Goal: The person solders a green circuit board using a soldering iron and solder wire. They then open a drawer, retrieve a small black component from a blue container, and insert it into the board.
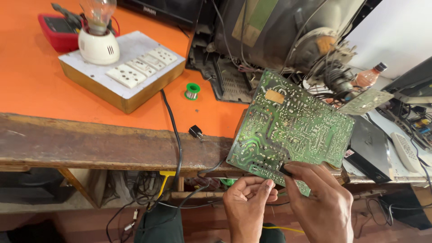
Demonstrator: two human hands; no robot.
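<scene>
Below the bench edge (90,148), we hold a green circuit board (292,130) tilted, solder side up: left hand (249,204) pinching its lower edge, right hand (319,202) gripping a small dark tool (284,169) against it. Behind: a socket box (123,74), a solder spool (192,90).

Electronics repair workshop: opened television (279,31), circuit board (292,128), solder spool (192,90), multimeter (58,30).

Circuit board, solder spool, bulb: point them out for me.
circuit board (292,126), head view, middle of its green solder side.
solder spool (192,90), head view, green rim.
bulb (97,12), head view, clear glass.
</scene>
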